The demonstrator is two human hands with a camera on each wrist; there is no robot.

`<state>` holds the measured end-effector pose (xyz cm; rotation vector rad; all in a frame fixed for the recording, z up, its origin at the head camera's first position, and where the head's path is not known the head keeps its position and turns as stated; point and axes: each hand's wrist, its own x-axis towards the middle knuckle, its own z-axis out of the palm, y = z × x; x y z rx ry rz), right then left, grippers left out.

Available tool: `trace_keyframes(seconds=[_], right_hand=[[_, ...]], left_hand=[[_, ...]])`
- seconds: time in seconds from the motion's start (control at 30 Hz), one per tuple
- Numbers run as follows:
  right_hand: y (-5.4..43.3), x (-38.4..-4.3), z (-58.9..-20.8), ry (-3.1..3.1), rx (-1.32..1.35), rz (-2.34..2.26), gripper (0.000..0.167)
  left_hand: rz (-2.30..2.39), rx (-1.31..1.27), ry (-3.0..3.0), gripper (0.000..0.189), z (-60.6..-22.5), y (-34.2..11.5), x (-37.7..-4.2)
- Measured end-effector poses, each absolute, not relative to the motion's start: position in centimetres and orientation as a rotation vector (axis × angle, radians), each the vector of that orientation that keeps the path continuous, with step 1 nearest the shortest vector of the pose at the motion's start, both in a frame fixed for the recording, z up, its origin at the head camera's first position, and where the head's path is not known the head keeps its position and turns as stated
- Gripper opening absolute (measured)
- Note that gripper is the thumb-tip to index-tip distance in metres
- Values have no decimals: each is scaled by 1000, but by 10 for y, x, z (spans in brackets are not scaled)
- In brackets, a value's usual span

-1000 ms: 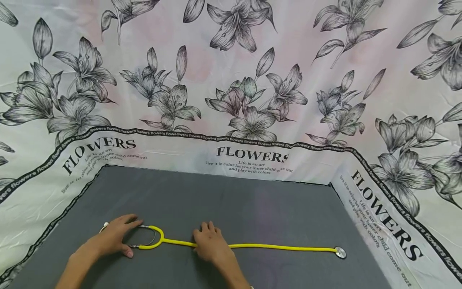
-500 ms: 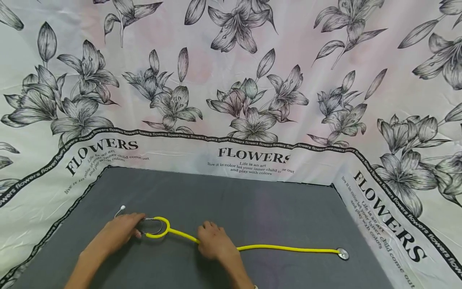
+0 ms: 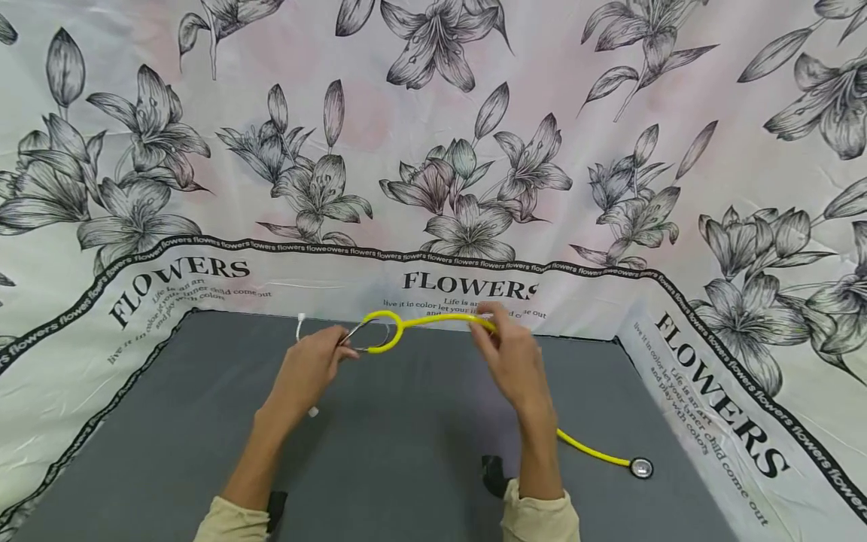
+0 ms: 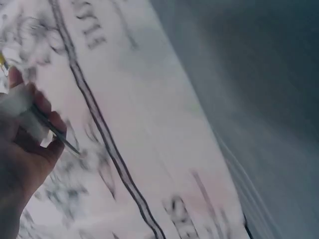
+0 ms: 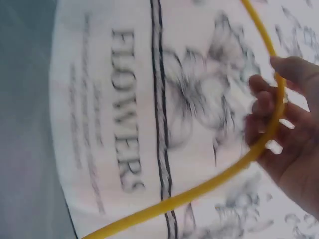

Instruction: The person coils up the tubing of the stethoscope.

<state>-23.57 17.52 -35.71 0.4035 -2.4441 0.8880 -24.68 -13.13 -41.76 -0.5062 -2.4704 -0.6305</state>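
A stethoscope with yellow tubing (image 3: 443, 319) is raised over the dark grey table between both hands. My left hand (image 3: 308, 373) grips its metal ear tubes, and a white ear tip (image 3: 301, 319) shows beyond the knuckles. In the left wrist view, a thin metal tube (image 4: 67, 143) sticks out past the curled fingers. Further along, my right hand (image 3: 516, 369) pinches the tubing; in the right wrist view the yellow tube (image 5: 199, 188) curves through the thumb and fingers (image 5: 261, 102). The round silver chest piece (image 3: 641, 467) is at the table's right side, with tubing sloping down to it.
The grey table (image 3: 406, 467) has a white cloth (image 3: 325, 286) with printed black flowers and lettering rising behind it and along its sides. Black bands or straps (image 3: 494, 476) show near the beige sleeves (image 3: 542, 516).
Both hands have lifted the ear tubes and upper tubing off the table, moving up and to the right. The chest piece has stayed at the right, now turned face up.
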Motion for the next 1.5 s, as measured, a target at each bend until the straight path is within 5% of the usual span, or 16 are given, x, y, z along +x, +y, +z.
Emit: trace_keyframes(seconds=[0.33,0.9,1.2,1.5], right_hand=[[215,-261,-349,-2005,560,806,18],[209,-227,-368,-2181,637,348,18],[184,-238,-366,-2189,1040,924,21],[156,-260,-377,-2094,811,1041,16]], left_hand=[[-630,-518,-2352,20,-400,-86,-278],[-397,-543,-2287,26,-401,-78,-257],[-291,-699,-2299,32,-392,-74,-264],[-339,-798,-2304,34,-385,-55,-272]])
